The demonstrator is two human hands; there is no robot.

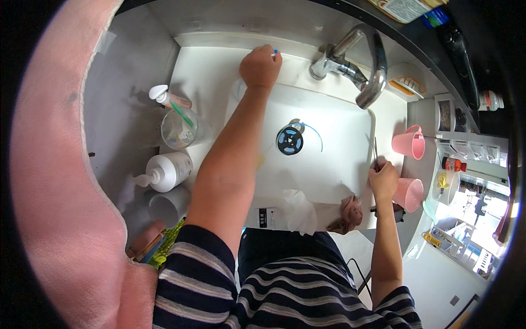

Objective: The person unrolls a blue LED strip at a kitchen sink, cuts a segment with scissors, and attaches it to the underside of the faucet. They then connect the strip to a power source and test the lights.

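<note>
My left hand [261,67] is closed at the far edge of the white sink [329,170]. A small white thing with a blue tip [275,52] sticks out of its fingers; most of it is hidden. At the sink's right rim my right hand [384,178] grips a thin metal tool [375,149] with its narrow end pointing away from me; its kind is not clear. In the basin, over the drain, lies a black reel [290,141] with a loose blue strip [313,130] curling off it.
A chrome faucet [374,82] arches over the back right. Two pink cups [408,143] stand on the right. Pump bottles [171,171] and a clear container [175,130] line the left side. A crumpled cloth [349,214] and a clear plastic bag [299,213] lie along the near edge.
</note>
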